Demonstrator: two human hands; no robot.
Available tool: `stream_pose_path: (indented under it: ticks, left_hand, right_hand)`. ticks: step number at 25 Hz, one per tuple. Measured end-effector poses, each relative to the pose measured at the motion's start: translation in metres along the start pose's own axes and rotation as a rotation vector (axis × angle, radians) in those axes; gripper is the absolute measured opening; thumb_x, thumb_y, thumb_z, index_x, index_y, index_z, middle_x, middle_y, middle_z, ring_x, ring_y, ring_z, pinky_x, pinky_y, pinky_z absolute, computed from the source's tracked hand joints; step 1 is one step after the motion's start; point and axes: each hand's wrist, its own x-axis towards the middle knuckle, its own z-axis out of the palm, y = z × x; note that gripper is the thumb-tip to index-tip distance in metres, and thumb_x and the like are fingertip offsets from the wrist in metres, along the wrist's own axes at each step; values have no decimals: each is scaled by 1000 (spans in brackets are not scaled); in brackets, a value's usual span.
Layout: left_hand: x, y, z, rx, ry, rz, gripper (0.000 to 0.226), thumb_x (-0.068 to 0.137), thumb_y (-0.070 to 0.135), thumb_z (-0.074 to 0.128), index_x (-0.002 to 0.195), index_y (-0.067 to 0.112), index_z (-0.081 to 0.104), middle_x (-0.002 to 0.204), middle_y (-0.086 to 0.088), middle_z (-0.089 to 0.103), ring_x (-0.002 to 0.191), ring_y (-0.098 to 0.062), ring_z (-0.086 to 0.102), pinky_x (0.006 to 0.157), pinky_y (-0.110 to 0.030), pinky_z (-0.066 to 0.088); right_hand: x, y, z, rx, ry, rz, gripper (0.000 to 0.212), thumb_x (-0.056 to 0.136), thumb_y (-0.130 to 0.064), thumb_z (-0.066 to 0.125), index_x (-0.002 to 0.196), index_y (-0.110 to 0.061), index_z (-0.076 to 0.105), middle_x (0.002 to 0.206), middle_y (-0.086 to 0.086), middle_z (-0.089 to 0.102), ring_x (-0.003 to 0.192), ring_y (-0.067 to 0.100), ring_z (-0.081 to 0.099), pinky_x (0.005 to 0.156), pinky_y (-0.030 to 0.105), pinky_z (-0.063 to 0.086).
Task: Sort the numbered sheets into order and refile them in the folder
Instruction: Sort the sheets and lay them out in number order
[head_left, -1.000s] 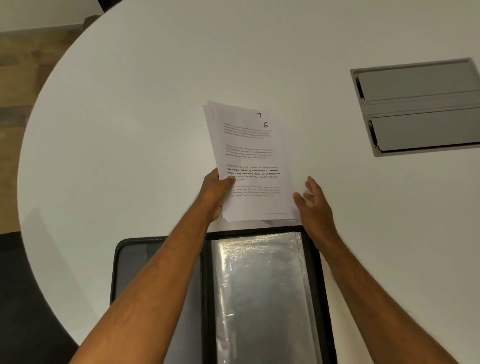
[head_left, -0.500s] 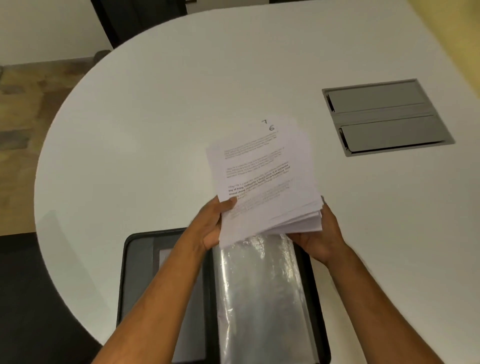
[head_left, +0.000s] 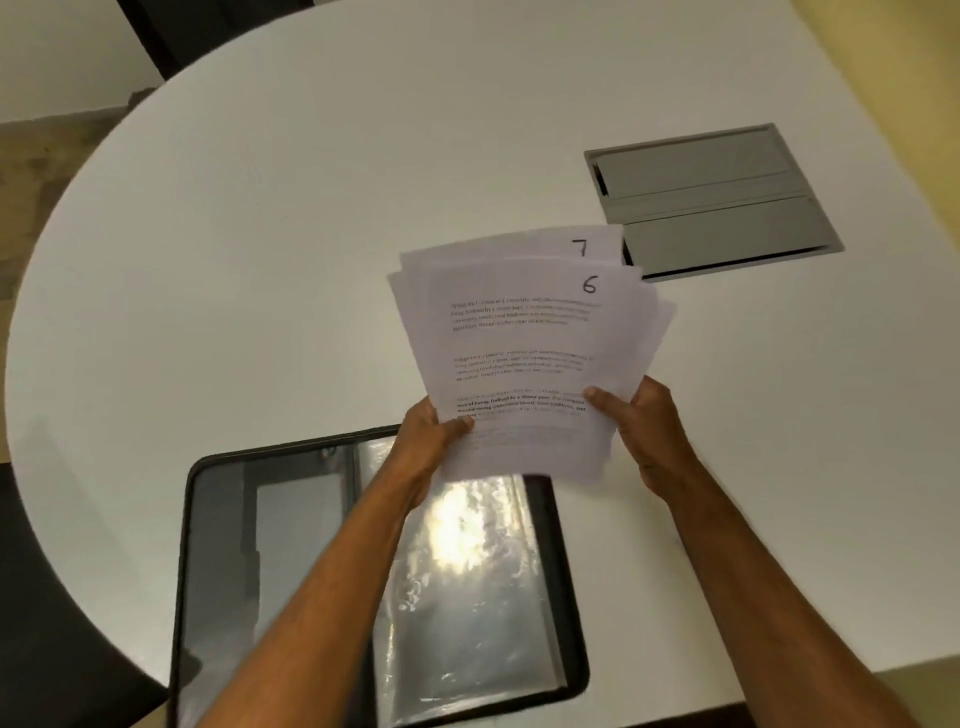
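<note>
One open folder (head_left: 291, 561) flat at near edge of tabletop (head_left: 311, 208), clear sleeves exposed. Above it, fanned sheets (head_left: 524, 353) held aloft: left hand (head_left: 426, 441) pinching lower left corner, right hand (head_left: 644, 431) gripping lower right. Top sheets numbered 6 and 7. Beyond, grey hatch (head_left: 711, 200) set in tabletop.

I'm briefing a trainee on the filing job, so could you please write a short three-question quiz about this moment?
1. True or false: both hands grip the sheets.
2. Which number marks the front sheet: A) 7, B) 6, C) 3?
3. Fill in: the folder lies ____ on the table.

Key: 1. True, the left hand and right hand each grip a lower corner. 2. B. 3. Open.
</note>
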Motion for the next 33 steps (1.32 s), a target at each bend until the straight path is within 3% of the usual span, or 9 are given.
stream_pose_path:
  ticks: [3, 9, 14, 17, 19, 24, 29, 31, 33]
  left_hand:
    - [-6, 24, 42, 26, 9, 119, 36, 101, 3, 61, 131, 23, 64, 125, 4, 73, 115, -17, 67, 93, -26, 55]
    - [9, 49, 109, 68, -16, 233, 39, 103, 7, 60, 141, 17, 59, 129, 3, 72, 120, -17, 66, 104, -32, 54]
    - [24, 37, 150, 118, -46, 205, 43, 103, 7, 62, 142, 21, 55, 133, 1, 69, 124, -18, 64, 109, -41, 52]
    - [27, 30, 169, 155, -43, 190, 43, 104, 7, 58, 144, 21, 53, 134, 2, 68, 124, -16, 62, 110, -41, 52]
    - [27, 29, 176, 148, -26, 181, 42, 105, 5, 56, 144, 20, 52, 134, 2, 67, 123, -15, 62, 109, -38, 51]
    - [18, 22, 174, 68, -18, 177, 44, 101, -3, 58, 137, 22, 56, 130, 3, 70, 121, -12, 65, 104, -29, 53]
    - [19, 21, 181, 88, -21, 173, 42, 103, -1, 57, 139, 20, 57, 131, 2, 70, 120, -13, 65, 105, -30, 53]
    - [16, 23, 179, 84, -11, 184, 41, 103, 0, 58, 137, 22, 58, 130, 1, 70, 120, -12, 66, 103, -29, 54]
    - [11, 22, 174, 80, -6, 195, 39, 102, 2, 60, 137, 18, 59, 130, -1, 71, 122, -15, 65, 105, -31, 53]
  right_hand:
    - [0, -20, -32, 8, 84, -139, 37, 97, -6, 69, 129, -21, 60, 111, -13, 71, 91, -3, 70, 74, 13, 57]
    - [5, -32, -96, 91, 205, -247, 41, 94, -2, 71, 129, -21, 61, 114, -10, 72, 100, 6, 72, 82, 21, 60]
    - [11, -3, -121, 74, 250, -201, 65, 78, -5, 67, 140, -16, 51, 116, -1, 67, 103, 8, 67, 78, 18, 59]
    - [14, 12, -123, 90, 281, -170, 55, 89, 11, 63, 131, -24, 55, 114, -5, 67, 100, 8, 68, 75, 18, 57]
    - [16, 15, -124, 80, 298, -179, 50, 94, 9, 62, 125, -29, 55, 112, -8, 67, 100, 10, 66, 77, 18, 56]
    - [13, 21, -133, 32, 332, -224, 51, 90, 15, 62, 123, -24, 57, 106, -8, 67, 91, -3, 67, 72, 10, 55]
    - [15, 22, -131, 63, 353, -201, 43, 92, 14, 59, 118, -20, 60, 102, -12, 67, 90, 2, 67, 72, 8, 53]
    - [12, 23, -130, 58, 348, -207, 42, 91, 12, 62, 119, -20, 61, 101, -14, 67, 94, 3, 67, 75, 11, 54]
    - [7, 22, -133, 57, 338, -227, 44, 87, 8, 66, 108, -30, 60, 97, -17, 67, 98, 14, 65, 80, 25, 56]
